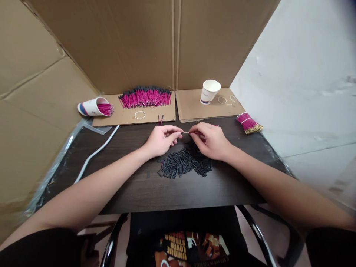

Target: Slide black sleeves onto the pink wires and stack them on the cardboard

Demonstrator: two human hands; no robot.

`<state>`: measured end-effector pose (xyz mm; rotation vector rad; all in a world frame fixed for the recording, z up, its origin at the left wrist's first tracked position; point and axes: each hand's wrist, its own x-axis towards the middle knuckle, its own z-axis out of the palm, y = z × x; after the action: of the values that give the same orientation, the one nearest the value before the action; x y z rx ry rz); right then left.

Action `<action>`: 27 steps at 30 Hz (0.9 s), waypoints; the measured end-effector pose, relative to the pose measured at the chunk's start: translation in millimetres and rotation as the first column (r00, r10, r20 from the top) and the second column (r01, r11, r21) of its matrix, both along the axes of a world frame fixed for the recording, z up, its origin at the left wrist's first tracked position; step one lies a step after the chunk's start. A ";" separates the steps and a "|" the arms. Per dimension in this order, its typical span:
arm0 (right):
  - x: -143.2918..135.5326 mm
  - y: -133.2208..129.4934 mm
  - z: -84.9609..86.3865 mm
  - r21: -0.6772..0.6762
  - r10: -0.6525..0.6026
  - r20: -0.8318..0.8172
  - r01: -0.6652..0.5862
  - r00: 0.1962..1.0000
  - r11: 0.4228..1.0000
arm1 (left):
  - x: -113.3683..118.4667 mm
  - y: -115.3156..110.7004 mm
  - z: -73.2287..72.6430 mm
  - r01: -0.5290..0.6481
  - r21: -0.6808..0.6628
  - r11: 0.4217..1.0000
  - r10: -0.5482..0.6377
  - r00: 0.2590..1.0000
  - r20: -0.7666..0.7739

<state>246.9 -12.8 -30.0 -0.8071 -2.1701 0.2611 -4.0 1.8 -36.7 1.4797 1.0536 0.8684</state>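
My left hand (162, 141) is closed in a pinch above the table, with what looks like a small black sleeve (182, 133) at its fingertips. Opposite it, my right hand (210, 141) pinches a thin wire whose gold end (186, 132) bridges the gap to the left fingertips. More gold tips and a bit of magenta wire (217, 125) stick out around the right hand, its fingers partly hiding them. Below both hands lies a loose pile of short black sleeves (183, 163). Two magenta wires with black ends (160, 119) lie just beyond the left hand.
Many black-ended magenta wires (146, 98) lie on cardboard (111, 120) at the back. A tipped paper cup (89, 108) holds magenta wires; another cup (208, 94) stands upright near rubber bands (230, 100). A banded gold-tipped bundle (248, 122) lies right. A white cable (96, 152) runs left.
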 end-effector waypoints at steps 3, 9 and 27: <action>0.8 0.2 -0.3 -0.015 -0.002 0.010 0.002 1.000 1.000 | 0.8 0.4 0.0 0.012 0.001 1.000 -0.012 1.000 -0.018; 1.1 0.4 -0.5 -0.015 -0.004 0.012 0.004 1.000 1.000 | 1.7 -0.9 2.6 0.040 0.023 0.999 -0.039 0.998 -0.049; -0.5 -0.1 1.1 -0.005 0.071 0.036 -0.070 0.997 0.998 | 2.4 -5.6 7.1 0.093 0.053 0.994 -0.088 0.992 -0.089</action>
<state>246.3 -12.9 -28.9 -0.7432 -2.2354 0.2879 -1.6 -3.8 -29.6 1.6129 1.0238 0.7812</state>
